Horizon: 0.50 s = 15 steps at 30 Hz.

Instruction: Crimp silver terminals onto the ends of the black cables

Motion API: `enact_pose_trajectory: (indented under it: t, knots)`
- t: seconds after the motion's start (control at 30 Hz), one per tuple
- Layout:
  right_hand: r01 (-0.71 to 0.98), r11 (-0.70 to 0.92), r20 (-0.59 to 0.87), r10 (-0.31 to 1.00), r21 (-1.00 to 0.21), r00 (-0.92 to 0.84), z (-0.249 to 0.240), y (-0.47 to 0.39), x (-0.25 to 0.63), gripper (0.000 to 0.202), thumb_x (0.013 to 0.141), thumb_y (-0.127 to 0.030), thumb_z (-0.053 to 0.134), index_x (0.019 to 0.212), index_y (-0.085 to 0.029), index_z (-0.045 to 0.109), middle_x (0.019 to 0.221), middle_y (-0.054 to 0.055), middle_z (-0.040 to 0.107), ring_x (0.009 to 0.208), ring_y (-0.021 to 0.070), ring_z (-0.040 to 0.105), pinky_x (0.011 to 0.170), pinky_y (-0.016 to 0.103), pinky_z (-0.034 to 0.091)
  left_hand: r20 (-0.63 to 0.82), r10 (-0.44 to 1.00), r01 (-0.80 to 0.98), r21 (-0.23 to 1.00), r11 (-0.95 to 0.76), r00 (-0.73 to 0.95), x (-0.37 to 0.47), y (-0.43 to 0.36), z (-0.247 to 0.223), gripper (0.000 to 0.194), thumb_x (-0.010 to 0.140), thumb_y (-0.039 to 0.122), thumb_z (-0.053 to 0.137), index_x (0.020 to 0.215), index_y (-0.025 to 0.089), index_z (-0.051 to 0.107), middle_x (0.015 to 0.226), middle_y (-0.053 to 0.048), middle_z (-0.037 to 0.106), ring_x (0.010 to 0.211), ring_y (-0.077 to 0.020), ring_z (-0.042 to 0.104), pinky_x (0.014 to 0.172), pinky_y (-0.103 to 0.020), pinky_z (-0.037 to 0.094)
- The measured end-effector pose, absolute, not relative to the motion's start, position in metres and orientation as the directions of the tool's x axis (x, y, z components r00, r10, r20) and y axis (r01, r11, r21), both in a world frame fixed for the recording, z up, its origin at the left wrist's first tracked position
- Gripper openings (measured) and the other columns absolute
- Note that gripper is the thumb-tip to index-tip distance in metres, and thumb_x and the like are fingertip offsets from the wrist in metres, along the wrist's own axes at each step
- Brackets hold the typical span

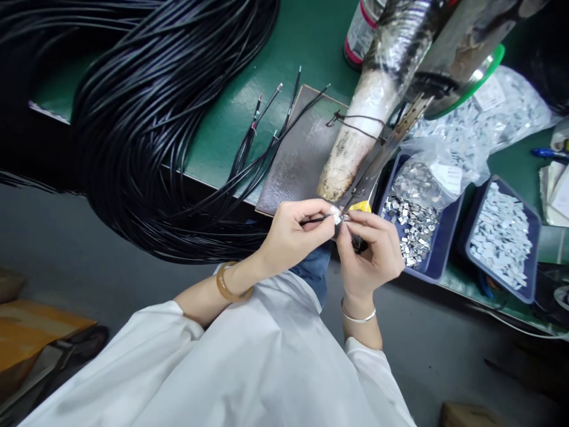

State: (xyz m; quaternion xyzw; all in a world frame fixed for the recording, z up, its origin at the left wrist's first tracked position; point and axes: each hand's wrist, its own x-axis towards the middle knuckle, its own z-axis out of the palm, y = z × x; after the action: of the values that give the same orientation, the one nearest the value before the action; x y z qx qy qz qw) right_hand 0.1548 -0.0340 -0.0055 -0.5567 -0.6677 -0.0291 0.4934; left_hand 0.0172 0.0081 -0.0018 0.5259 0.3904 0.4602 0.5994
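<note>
My left hand [306, 228] pinches the end of a black cable [313, 221] between thumb and fingertips. Close against it, my right hand [371, 246] holds a small shiny metal piece [344, 217] at the cable's end; the fingers partly cover the join. Just above the fingertips, the thin end of a long metal bar [382, 154] points down at the work. To the right, a blue bin [438, 261] contains many small silver metal pieces [413, 234].
A large black cable bundle [146, 107] covers the bench's left side, its stripped ends over a brown board [293, 160]. A plastic-wrapped pipe [360, 124] hangs above it. A second bin [536, 237] holds pale small parts; bags [511, 107] and a jar [359, 35] stand behind.
</note>
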Motion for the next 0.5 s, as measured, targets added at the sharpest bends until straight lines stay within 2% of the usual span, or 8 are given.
enact_pose_trajectory:
  t: [0.2,0.5]
  knots:
    - [0.767,0.397,0.69,0.719,-0.505,0.082,0.0008,-0.0381,0.154,0.023,0.081,-0.005,0.073,0.095,-0.022,0.069,0.102,0.003,0.075,0.093,0.0162,0.073,0.083,0.033,0.064,0.018,0.961,-0.121,0.992,0.017,0.277,0.0149,0.008,0.0016,0.013,0.084,0.022,0.066,0.081,0.012,0.073,0.07,-0.002,0.069,0.063,-0.0098,0.061,0.059,-0.018,0.048]
    - [0.763,0.427,0.665,0.747,-0.485,0.005,-0.0022,-0.0407,0.1545,0.021,0.081,-0.005,0.071,0.093,-0.021,0.064,0.105,0.005,0.076,0.094,0.0162,0.075,0.083,0.031,0.065,-0.028,0.955,-0.064,0.997,0.049,0.294,0.0128,0.0083,0.0027,0.014,0.082,0.02,0.063,0.073,0.012,0.071,0.064,0.0,0.061,0.056,-0.0071,0.049,0.051,-0.017,0.038]
